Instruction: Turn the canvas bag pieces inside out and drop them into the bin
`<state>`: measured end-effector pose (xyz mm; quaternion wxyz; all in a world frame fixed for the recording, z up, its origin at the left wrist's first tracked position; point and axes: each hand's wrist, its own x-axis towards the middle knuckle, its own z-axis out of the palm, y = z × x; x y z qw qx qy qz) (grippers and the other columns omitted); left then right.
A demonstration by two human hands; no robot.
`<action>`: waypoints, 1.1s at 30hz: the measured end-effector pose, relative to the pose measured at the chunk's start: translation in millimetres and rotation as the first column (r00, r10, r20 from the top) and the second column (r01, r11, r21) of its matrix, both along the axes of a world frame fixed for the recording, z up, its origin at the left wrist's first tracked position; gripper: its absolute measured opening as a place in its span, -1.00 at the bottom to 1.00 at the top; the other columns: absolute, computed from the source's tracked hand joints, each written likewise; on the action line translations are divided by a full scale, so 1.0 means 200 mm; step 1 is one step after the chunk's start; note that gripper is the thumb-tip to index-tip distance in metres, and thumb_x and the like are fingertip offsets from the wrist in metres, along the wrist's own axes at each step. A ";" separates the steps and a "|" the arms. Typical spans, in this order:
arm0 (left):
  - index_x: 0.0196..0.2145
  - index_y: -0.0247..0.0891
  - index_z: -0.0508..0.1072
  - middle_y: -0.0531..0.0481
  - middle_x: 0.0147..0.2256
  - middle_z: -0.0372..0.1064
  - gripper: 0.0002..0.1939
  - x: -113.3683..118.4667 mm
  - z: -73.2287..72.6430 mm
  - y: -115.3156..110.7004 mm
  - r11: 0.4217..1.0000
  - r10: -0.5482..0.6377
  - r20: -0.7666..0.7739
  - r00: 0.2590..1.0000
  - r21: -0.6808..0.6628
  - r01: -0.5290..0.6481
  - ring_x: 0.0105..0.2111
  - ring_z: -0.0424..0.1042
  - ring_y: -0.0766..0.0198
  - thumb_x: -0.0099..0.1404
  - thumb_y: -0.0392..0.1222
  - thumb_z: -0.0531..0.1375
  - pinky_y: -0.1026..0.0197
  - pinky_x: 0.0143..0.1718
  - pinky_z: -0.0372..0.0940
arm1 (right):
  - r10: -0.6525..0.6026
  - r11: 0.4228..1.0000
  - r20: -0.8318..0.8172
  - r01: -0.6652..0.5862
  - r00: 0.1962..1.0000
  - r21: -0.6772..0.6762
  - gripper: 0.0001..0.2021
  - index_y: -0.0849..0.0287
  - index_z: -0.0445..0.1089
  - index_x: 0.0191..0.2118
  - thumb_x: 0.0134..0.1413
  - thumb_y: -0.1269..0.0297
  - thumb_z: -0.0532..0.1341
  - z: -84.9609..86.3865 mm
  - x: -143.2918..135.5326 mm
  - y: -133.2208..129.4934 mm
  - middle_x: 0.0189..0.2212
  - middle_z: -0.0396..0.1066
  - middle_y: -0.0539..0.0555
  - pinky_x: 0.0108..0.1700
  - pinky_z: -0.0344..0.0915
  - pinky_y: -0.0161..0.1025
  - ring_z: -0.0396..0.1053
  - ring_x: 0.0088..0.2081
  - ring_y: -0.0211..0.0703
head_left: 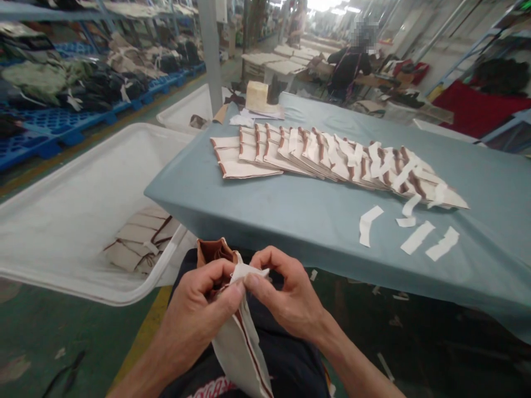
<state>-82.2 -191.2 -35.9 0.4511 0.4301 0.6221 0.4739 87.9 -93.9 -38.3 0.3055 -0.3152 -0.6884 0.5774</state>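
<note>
On my lap lies a cream fabric piece (234, 345) with brown edging and a brown lining that shows at its upper end. My left hand (203, 301) is closed on its upper edge, thumb and fingers pinching the cloth. From the other side my right hand (286, 293) pinches a small white strip (249, 271) at the same edge. The two thumbs almost meet there. Whether the strip is fixed to the piece I cannot tell.
A blue-covered table (249, 204) holds an overlapping row of cream panels (307, 152) and several loose white strips (418, 237). At left stands a white bin (83, 160) with cream pieces (139, 240) inside. A grey post (211, 55) rises behind; a person (348, 69) sits beyond.
</note>
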 end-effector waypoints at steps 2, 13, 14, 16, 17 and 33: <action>-0.29 -0.23 0.56 0.04 -0.43 0.49 -0.67 0.00 0.02 -0.01 1.000 0.003 0.038 0.999 -0.014 -0.002 -0.47 0.38 0.26 0.42 0.11 0.33 0.29 -0.44 0.26 | -0.016 0.994 -0.012 0.015 1.000 -0.105 -0.63 0.10 0.42 -0.34 0.33 -0.06 0.40 -0.01 -0.02 -0.02 -0.49 0.38 -0.08 -0.38 0.20 -0.30 0.23 -0.45 -0.26; -0.33 -0.22 0.55 0.03 -0.44 0.49 -0.64 -0.19 0.00 -0.09 0.985 -0.097 0.027 0.995 -0.138 0.100 -0.44 0.40 0.22 0.36 0.16 0.31 0.28 -0.41 0.29 | -0.082 0.815 -0.130 -0.009 0.988 -0.579 -0.33 0.08 0.35 -0.28 0.08 -0.48 0.47 -0.11 -0.01 -0.15 -0.68 0.10 -0.26 -0.60 -0.04 -0.41 -0.06 -0.66 -0.40; -0.35 -0.22 0.57 0.03 -0.45 0.50 -0.65 -0.20 0.01 -0.09 0.984 -0.105 0.016 0.994 -0.144 0.106 -0.43 0.40 0.22 0.35 0.14 0.30 0.28 -0.40 0.30 | -0.079 0.806 -0.131 -0.013 0.988 -0.592 -0.33 0.08 0.34 -0.29 0.08 -0.48 0.48 -0.10 -0.01 -0.18 -0.68 0.09 -0.26 -0.60 -0.07 -0.41 -0.07 -0.66 -0.41; -0.39 -0.22 0.60 0.04 -0.46 0.51 -0.67 -0.20 0.03 -0.09 0.983 -0.121 0.005 0.993 -0.141 0.121 -0.43 0.42 0.21 0.34 0.09 0.30 0.29 -0.39 0.33 | -0.076 0.790 -0.138 -0.025 0.987 -0.612 -0.32 0.07 0.32 -0.31 0.07 -0.49 0.48 -0.07 -0.01 -0.22 -0.68 0.08 -0.25 -0.60 -0.11 -0.41 -0.10 -0.65 -0.42; -0.38 -0.22 0.62 0.03 -0.45 0.53 -0.68 -0.20 0.04 -0.08 0.982 -0.130 0.004 0.991 -0.135 0.130 -0.43 0.45 0.21 0.36 0.07 0.29 0.29 -0.38 0.35 | -0.074 0.782 -0.149 -0.035 0.986 -0.623 -0.31 0.06 0.31 -0.32 0.07 -0.50 0.48 -0.04 -0.02 -0.23 -0.67 0.08 -0.25 -0.61 -0.12 -0.41 -0.12 -0.65 -0.42; -0.09 -0.28 0.79 -0.09 -0.24 0.69 -0.64 -0.15 -0.02 -0.03 0.991 -0.096 0.083 0.992 -0.085 0.103 -0.31 0.60 0.14 0.44 0.02 0.30 0.30 -0.32 0.48 | -0.228 0.887 0.127 0.260 0.965 -0.381 -0.53 0.08 0.36 -0.39 0.22 -0.23 0.38 -0.09 -0.11 -0.25 -0.63 0.18 -0.14 -0.56 0.08 -0.33 0.05 -0.59 -0.31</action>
